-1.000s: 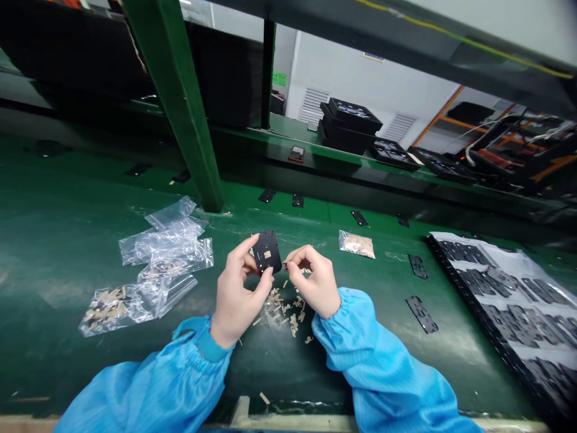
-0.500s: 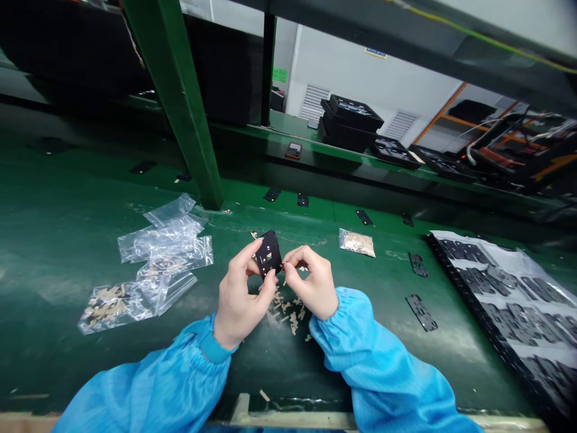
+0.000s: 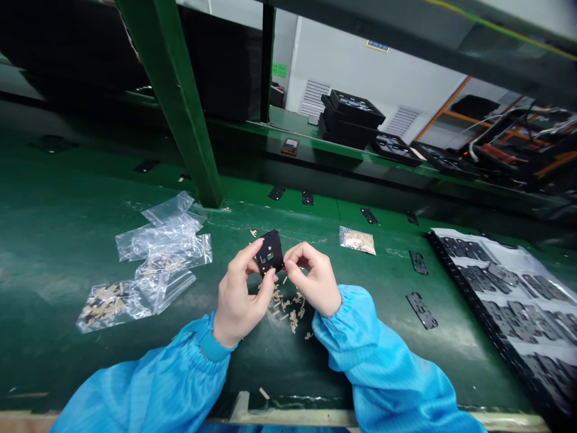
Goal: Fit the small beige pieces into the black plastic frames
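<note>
A thin black plate with small cut-outs (image 3: 269, 254) is held tilted above the bench, its lower left edge pinched between the thumb and fingers of my left hand (image 3: 243, 291). My right hand (image 3: 314, 278) is at the plate's right edge, thumb and forefinger pressed together. Whether a tiny piece sits in that pinch, I cannot make out. Below the hands lies a loose scatter of small beige pieces (image 3: 294, 319) on the green bench top.
Clear plastic bags (image 3: 164, 243), some with beige pieces, lie left. A filled small bag (image 3: 357, 240) lies beyond my right hand. Several black plates (image 3: 422, 310) dot the green bench (image 3: 360, 343). A tray of plates (image 3: 478, 319) stands right; a green post (image 3: 180, 102) rises behind.
The black plate has turned slightly, and its cut-out shows more fully. My right hand has shifted a little at the plate's edge. The left hand keeps its hold.
</note>
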Motion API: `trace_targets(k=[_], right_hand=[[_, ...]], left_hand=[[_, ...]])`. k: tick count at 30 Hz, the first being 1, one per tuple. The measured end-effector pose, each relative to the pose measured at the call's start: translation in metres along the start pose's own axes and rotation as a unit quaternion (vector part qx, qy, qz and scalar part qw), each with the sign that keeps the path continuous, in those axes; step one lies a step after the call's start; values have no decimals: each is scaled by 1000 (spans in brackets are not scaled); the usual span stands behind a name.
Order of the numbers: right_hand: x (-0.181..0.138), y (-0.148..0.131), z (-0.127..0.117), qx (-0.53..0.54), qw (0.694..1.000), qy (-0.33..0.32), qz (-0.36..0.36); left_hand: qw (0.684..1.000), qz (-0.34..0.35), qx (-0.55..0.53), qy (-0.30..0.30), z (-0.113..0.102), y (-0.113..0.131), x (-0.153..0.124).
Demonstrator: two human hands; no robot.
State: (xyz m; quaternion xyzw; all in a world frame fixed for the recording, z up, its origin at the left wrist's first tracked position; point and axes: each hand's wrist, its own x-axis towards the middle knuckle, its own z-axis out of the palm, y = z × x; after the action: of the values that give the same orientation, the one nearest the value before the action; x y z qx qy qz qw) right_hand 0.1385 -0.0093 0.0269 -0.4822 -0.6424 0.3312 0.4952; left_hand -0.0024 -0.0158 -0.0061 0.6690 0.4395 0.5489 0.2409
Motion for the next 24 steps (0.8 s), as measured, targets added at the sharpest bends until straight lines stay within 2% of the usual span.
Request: trace_targets(k=[15, 24], right_hand=[[1, -3, -6, 37, 999, -34, 20], [-1, -4, -4, 12, 1000, -13, -20]], left_hand=[[998, 37, -43, 4, -1, -1, 3], [994, 0, -106, 2, -2, 8, 7]])
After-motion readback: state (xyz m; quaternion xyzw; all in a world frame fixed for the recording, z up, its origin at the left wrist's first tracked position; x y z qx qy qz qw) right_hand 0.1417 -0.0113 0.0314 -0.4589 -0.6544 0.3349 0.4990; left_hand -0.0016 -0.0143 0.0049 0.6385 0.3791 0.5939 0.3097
